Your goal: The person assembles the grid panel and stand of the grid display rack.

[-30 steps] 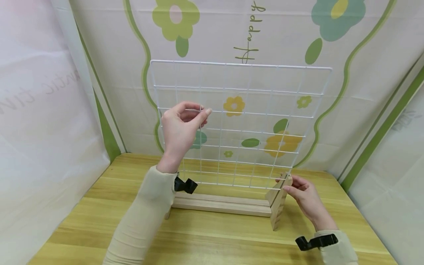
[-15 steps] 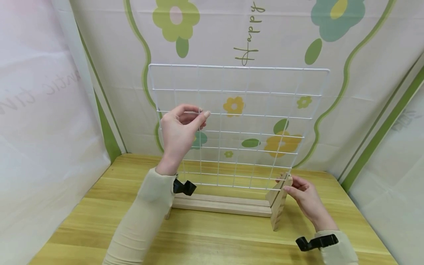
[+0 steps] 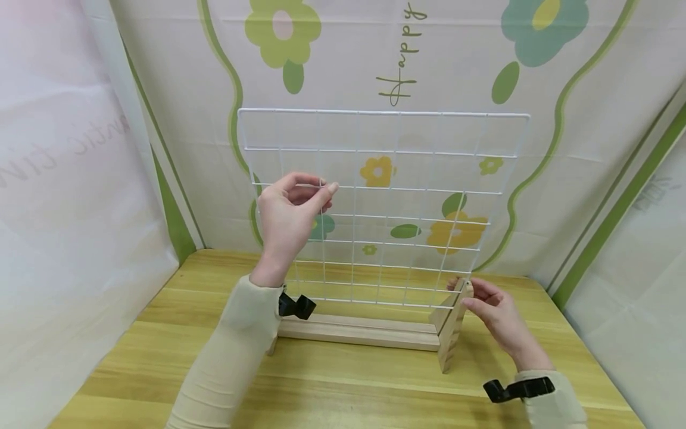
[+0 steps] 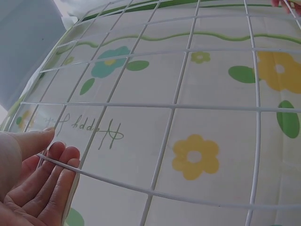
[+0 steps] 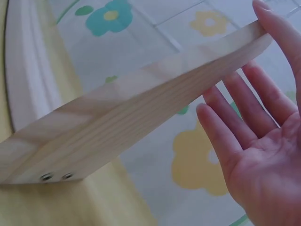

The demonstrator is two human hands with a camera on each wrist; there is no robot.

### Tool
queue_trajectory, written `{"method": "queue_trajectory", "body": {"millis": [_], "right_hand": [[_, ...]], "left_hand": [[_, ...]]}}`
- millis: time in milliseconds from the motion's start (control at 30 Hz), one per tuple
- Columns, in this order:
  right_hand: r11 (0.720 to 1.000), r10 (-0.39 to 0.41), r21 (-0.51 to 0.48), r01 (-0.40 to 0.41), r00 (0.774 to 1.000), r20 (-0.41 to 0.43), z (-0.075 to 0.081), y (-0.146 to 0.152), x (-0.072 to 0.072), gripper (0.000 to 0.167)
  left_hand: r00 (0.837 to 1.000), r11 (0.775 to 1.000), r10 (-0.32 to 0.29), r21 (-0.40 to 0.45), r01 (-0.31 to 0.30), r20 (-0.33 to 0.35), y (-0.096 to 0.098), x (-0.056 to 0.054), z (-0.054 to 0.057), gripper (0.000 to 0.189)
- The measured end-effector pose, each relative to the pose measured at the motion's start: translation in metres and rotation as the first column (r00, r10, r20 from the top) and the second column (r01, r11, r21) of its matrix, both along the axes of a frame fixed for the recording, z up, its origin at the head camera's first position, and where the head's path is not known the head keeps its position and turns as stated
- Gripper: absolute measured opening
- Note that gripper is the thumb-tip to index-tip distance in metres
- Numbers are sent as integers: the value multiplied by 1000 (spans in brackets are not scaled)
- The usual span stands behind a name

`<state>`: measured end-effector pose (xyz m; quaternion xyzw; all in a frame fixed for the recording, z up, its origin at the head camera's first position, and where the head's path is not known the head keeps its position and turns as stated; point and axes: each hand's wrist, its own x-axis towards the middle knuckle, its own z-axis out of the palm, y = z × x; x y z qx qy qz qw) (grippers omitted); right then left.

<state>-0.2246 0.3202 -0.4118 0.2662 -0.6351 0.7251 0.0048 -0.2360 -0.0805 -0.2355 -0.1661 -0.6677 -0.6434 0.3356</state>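
Note:
A white wire grid panel [image 3: 375,112] stands upright, leaning back, over a light wooden stand [image 3: 359,335]. My left hand [image 3: 289,223] pinches a wire crossing left of the panel's middle; the left wrist view shows the thumb and fingers [image 4: 51,190] around one wire. The panel's lower right corner lies at the grooved end piece [image 3: 451,336] of the stand. My right hand [image 3: 502,322] holds the top of that end piece, thumb on the near edge and fingertips behind. Two screw heads [image 5: 46,177] show low on its outer face. My left forearm hides the stand's left end.
The wood-grain table [image 3: 343,393] carries the stand. Behind it hangs a white cloth [image 3: 343,65] printed with flowers, and pale cloth walls [image 3: 64,179] close off both sides. Black wrist mounts [image 3: 518,390] sit on both sleeves.
The panel's top edge has come down and slightly left, along with my left hand. My right hand has shifted slightly right, still at the end piece. The stand stays put.

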Motion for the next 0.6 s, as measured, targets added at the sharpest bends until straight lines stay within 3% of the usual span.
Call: {"method": "queue_trajectory", "body": {"millis": [167, 400, 600], "right_hand": [[994, -64, -95, 58, 996, -58, 36, -4, 3, 38], [957, -254, -155, 243, 966, -52, 98, -20, 12, 30], [934, -334, -156, 323, 941, -52, 124, -30, 10, 31]], "left_hand": [[1000, 1000, 3, 2, -3, -2, 0, 0, -2, 20], [1000, 1000, 0, 5, 0, -10, 0, -1, -4, 20], [1000, 1000, -10, 7, 10, -7, 1, -1, -5, 20]]}}
